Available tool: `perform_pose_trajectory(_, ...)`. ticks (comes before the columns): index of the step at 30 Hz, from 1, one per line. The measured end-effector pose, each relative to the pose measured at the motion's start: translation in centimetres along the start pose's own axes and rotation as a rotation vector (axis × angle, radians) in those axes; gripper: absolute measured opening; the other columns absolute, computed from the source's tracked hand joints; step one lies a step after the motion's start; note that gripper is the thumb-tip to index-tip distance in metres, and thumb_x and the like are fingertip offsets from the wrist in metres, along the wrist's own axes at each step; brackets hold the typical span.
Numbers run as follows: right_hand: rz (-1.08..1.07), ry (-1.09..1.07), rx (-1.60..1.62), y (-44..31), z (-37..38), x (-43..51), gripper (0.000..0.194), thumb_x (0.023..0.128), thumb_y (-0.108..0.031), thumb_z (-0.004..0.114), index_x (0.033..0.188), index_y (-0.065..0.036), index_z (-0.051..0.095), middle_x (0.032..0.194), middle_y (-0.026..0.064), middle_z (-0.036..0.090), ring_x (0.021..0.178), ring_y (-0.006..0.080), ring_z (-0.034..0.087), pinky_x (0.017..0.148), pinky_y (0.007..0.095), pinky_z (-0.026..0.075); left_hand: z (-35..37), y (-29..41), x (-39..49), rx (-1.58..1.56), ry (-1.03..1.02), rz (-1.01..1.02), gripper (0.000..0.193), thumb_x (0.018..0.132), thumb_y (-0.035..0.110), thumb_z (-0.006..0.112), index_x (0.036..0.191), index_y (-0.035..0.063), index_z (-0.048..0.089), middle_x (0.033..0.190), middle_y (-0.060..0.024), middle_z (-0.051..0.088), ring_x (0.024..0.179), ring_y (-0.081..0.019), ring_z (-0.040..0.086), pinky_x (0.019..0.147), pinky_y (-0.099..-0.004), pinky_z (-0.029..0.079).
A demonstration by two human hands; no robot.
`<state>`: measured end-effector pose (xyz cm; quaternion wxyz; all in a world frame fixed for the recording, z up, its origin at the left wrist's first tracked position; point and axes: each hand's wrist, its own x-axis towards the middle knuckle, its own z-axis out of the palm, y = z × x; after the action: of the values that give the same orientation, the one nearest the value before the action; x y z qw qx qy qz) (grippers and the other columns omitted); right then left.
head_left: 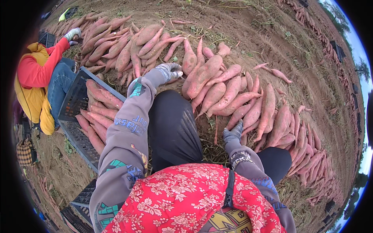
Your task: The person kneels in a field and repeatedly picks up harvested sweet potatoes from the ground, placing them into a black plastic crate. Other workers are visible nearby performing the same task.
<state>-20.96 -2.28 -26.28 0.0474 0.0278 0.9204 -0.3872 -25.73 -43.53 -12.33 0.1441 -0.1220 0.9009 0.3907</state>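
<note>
My left hand [169,72], in a striped knit glove, is at the near side of the long heap of sweet potatoes [205,76]. Its fingers are bent by a reddish root on the soil; whether it grips that root I cannot tell. My right hand [234,132], also gloved, is low at the heap's near edge, its fingers at the lower end of a sweet potato [238,117]; a firm grip cannot be made out. Left of my left arm, a dark plastic crate [78,148] stands tilted in view, with several sweet potatoes [100,122] in it.
A person [38,70] in a red top and yellow vest sits at the left by the same heap. More crates [83,204] lie at the lower left, near a checked bag [26,153]. Beyond the heap runs furrowed soil [262,35] with dry vines; further rows of sweet potatoes lie at the right.
</note>
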Motion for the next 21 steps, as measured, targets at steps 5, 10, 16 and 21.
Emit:
perform_pose_trajectory(5, -0.028, -0.054, 0.243, 0.9, 0.4, 0.2, 0.085, 0.065, 0.003, 0.064, 0.139, 0.000, 0.023, 0.138, 0.0187, 0.033, 0.130, 0.0307, 0.033, 0.109, 0.0325, 0.026, -2.6, -6.7, 0.3, 0.246, 0.427, -0.365, 0.078, 0.075, 0.040, 0.072, 0.136, 0.0044, 0.038, 0.137, -0.0201, 0.041, 0.127, -0.0324, 0.040, 0.105, -0.0350, 0.033)
perform_pose_trajectory(10, 0.154, -0.161, 0.455, -0.5, -0.6, -0.7, 0.088, 0.068, 0.013, 0.056, 0.143, -0.004, 0.012, 0.143, 0.0150, 0.027, 0.131, 0.0260, 0.033, 0.107, 0.0330, 0.031, -4.5, -10.9, 2.0, 0.413, 0.624, -0.413, 0.089, 0.074, 0.040, 0.071, 0.142, 0.0074, 0.025, 0.147, -0.0166, 0.025, 0.135, -0.0290, 0.028, 0.110, -0.0374, 0.025)
perform_pose_trajectory(16, 0.116, -0.138, 0.273, -1.2, -0.9, -0.8, 0.090, 0.068, 0.012, 0.059, 0.143, -0.005, 0.013, 0.142, 0.0143, 0.025, 0.128, 0.0257, 0.036, 0.105, 0.0339, 0.032, -6.0, -9.3, 6.7, 0.414, 0.559, -0.456, 0.102, 0.066, 0.040, 0.077, 0.144, 0.0062, 0.021, 0.144, -0.0169, 0.032, 0.132, -0.0299, 0.034, 0.108, -0.0343, 0.030)
perform_pose_trajectory(21, 0.063, -0.101, 0.206, -1.4, -0.7, -0.8, 0.088, 0.066, 0.009, 0.060, 0.141, -0.005, 0.017, 0.140, 0.0150, 0.028, 0.127, 0.0266, 0.037, 0.104, 0.0332, 0.034, -2.0, -6.8, 7.2, 0.289, 0.117, -0.118, 0.101, 0.066, 0.032, 0.078, 0.145, 0.0076, 0.020, 0.137, -0.0157, 0.044, 0.121, -0.0268, 0.048, 0.102, -0.0334, 0.038)
